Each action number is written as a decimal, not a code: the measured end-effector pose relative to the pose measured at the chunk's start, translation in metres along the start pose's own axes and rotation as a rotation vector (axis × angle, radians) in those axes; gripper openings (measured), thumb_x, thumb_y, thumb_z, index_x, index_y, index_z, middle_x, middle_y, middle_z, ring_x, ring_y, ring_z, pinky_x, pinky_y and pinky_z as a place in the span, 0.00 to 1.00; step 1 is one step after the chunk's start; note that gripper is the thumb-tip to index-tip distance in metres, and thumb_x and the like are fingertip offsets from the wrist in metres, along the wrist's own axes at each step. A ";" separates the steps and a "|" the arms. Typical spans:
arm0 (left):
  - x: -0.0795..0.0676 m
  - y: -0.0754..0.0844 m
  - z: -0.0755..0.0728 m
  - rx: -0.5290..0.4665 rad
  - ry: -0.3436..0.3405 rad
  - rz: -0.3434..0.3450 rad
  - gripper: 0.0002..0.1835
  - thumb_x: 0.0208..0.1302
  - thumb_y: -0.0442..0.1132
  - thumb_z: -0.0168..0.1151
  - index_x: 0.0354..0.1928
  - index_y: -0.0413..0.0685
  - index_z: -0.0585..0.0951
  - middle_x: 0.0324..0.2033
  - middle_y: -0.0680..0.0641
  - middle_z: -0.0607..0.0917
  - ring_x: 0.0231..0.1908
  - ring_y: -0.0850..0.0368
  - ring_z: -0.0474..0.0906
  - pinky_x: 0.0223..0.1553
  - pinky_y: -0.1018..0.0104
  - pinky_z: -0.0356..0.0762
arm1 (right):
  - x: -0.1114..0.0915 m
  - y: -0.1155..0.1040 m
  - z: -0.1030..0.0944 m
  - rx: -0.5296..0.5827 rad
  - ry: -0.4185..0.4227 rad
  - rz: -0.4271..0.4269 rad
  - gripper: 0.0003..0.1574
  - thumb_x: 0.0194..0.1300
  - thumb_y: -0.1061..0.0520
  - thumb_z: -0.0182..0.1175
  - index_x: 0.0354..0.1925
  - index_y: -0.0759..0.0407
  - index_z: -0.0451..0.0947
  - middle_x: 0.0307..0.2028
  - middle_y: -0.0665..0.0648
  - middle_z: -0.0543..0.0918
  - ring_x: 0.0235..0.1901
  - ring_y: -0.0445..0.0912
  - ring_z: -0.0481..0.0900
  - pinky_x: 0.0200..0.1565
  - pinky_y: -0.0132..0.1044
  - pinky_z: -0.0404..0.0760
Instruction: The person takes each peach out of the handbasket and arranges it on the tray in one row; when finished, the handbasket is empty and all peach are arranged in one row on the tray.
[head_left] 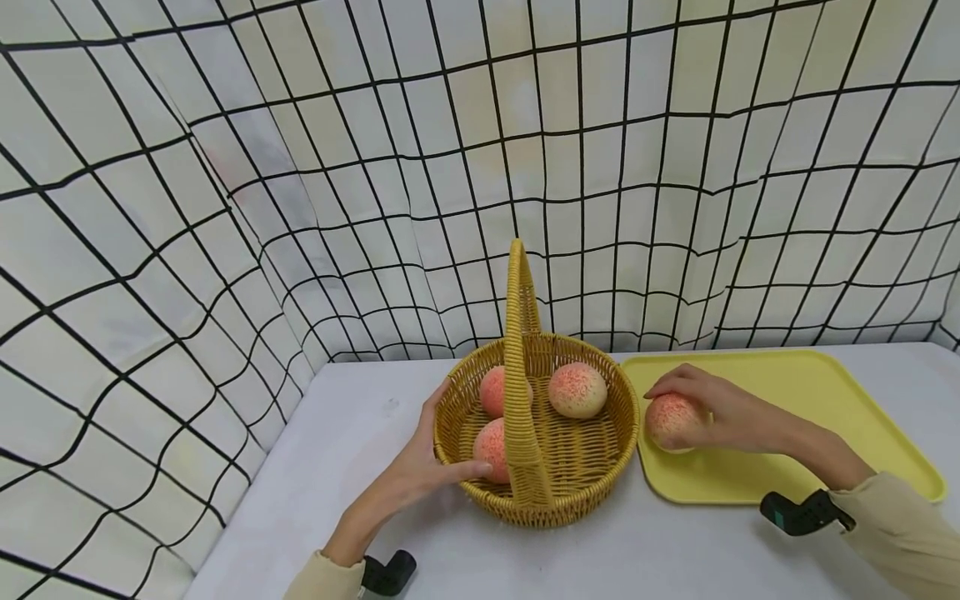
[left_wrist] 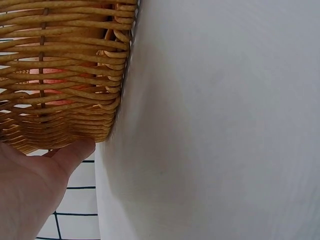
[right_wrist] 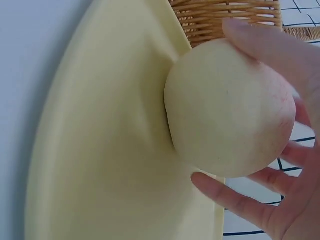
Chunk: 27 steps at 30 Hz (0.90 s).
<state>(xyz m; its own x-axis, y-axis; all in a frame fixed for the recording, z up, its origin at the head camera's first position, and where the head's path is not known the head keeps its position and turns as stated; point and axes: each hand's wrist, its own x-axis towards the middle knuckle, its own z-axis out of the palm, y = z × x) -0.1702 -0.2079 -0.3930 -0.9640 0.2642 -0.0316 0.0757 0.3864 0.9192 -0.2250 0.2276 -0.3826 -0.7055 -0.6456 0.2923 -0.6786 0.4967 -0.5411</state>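
A round wicker basket (head_left: 558,510) with a tall arched handle stands on the table. Inside it lie three pink-and-cream peaches; one peach (head_left: 577,390) is right of the handle, another peach (head_left: 491,390) and a third peach (head_left: 490,446) are left of it, partly hidden by it. My left hand (head_left: 420,467) holds the basket's left side, thumb over the rim and fingers outside. With thumb and fingers around it, my right hand (head_left: 720,412) grips a peach (right_wrist: 225,110) at the left end of a yellow tray (head_left: 795,408). Whether that peach touches the tray is unclear.
The white table (head_left: 360,417) holds the basket and, right against it, the tray. A black grid net (head_left: 465,192) over white sheeting rises behind and along the left. Each wrist wears a black camera mount (head_left: 802,512).
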 end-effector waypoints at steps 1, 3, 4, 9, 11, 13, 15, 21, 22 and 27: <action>0.000 0.000 0.000 -0.002 -0.003 0.004 0.70 0.54 0.53 0.82 0.85 0.56 0.37 0.80 0.36 0.52 0.77 0.35 0.57 0.72 0.38 0.63 | 0.000 -0.001 0.000 -0.015 0.012 0.007 0.32 0.57 0.50 0.81 0.57 0.55 0.83 0.53 0.52 0.80 0.52 0.46 0.78 0.45 0.38 0.84; 0.000 0.001 -0.001 0.001 -0.003 0.005 0.70 0.54 0.54 0.82 0.84 0.56 0.37 0.80 0.36 0.52 0.77 0.35 0.57 0.72 0.38 0.64 | -0.001 -0.002 0.000 -0.033 0.029 0.022 0.35 0.56 0.49 0.82 0.58 0.57 0.82 0.53 0.53 0.80 0.51 0.46 0.78 0.44 0.38 0.84; -0.001 0.001 -0.001 0.001 -0.003 0.005 0.70 0.55 0.54 0.81 0.84 0.56 0.37 0.80 0.36 0.52 0.77 0.35 0.57 0.72 0.38 0.64 | -0.001 -0.002 -0.001 -0.030 0.037 0.027 0.36 0.55 0.49 0.82 0.59 0.58 0.81 0.53 0.53 0.80 0.50 0.45 0.78 0.43 0.37 0.83; -0.003 0.002 -0.001 -0.003 0.001 0.002 0.70 0.55 0.53 0.81 0.85 0.57 0.37 0.80 0.36 0.52 0.77 0.35 0.57 0.71 0.39 0.65 | 0.000 0.002 0.000 0.025 0.053 0.010 0.35 0.58 0.52 0.80 0.61 0.58 0.80 0.54 0.51 0.81 0.49 0.39 0.76 0.42 0.36 0.81; -0.002 0.002 -0.001 -0.004 -0.003 0.007 0.70 0.55 0.53 0.81 0.85 0.57 0.37 0.80 0.36 0.51 0.77 0.34 0.57 0.71 0.39 0.65 | 0.000 0.006 0.001 0.048 0.057 0.005 0.34 0.59 0.53 0.80 0.60 0.56 0.80 0.55 0.50 0.80 0.51 0.38 0.77 0.44 0.37 0.82; -0.002 0.001 -0.001 -0.005 -0.006 0.013 0.70 0.55 0.53 0.81 0.85 0.56 0.37 0.81 0.36 0.51 0.77 0.34 0.57 0.72 0.39 0.65 | 0.000 0.010 0.000 0.063 0.061 0.015 0.34 0.59 0.54 0.80 0.61 0.54 0.79 0.57 0.50 0.80 0.53 0.36 0.76 0.45 0.38 0.83; -0.001 0.000 0.000 -0.001 -0.004 0.013 0.70 0.55 0.53 0.81 0.85 0.57 0.38 0.81 0.36 0.51 0.77 0.35 0.57 0.72 0.39 0.64 | -0.001 0.014 0.000 0.075 0.069 0.028 0.35 0.58 0.54 0.81 0.61 0.53 0.79 0.59 0.51 0.79 0.56 0.35 0.75 0.47 0.40 0.84; -0.002 0.000 0.000 0.004 0.000 0.009 0.70 0.54 0.54 0.81 0.85 0.58 0.38 0.81 0.37 0.51 0.77 0.36 0.56 0.73 0.39 0.63 | -0.003 0.009 -0.012 0.042 0.110 -0.020 0.35 0.60 0.58 0.79 0.64 0.52 0.78 0.59 0.49 0.79 0.59 0.35 0.75 0.54 0.39 0.84; -0.002 0.000 0.000 0.001 0.000 0.012 0.70 0.54 0.53 0.82 0.85 0.58 0.38 0.81 0.37 0.51 0.77 0.36 0.56 0.72 0.39 0.63 | -0.002 0.005 -0.015 0.035 0.121 -0.039 0.36 0.60 0.60 0.78 0.64 0.52 0.78 0.59 0.49 0.79 0.60 0.34 0.74 0.55 0.38 0.83; -0.001 -0.001 0.000 -0.013 -0.006 0.026 0.69 0.54 0.52 0.81 0.85 0.58 0.38 0.80 0.36 0.51 0.77 0.35 0.57 0.71 0.40 0.65 | 0.017 -0.031 -0.020 0.059 0.143 -0.145 0.38 0.60 0.64 0.77 0.66 0.51 0.77 0.60 0.50 0.78 0.62 0.36 0.72 0.60 0.29 0.77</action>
<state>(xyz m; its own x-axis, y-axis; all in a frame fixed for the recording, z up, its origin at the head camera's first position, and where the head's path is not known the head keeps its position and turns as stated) -0.1690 -0.2083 -0.3945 -0.9601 0.2796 -0.0104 0.0972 0.3683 0.9246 -0.2204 0.2127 -0.3453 -0.6263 -0.6165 0.4771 -0.7648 0.3675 -0.5292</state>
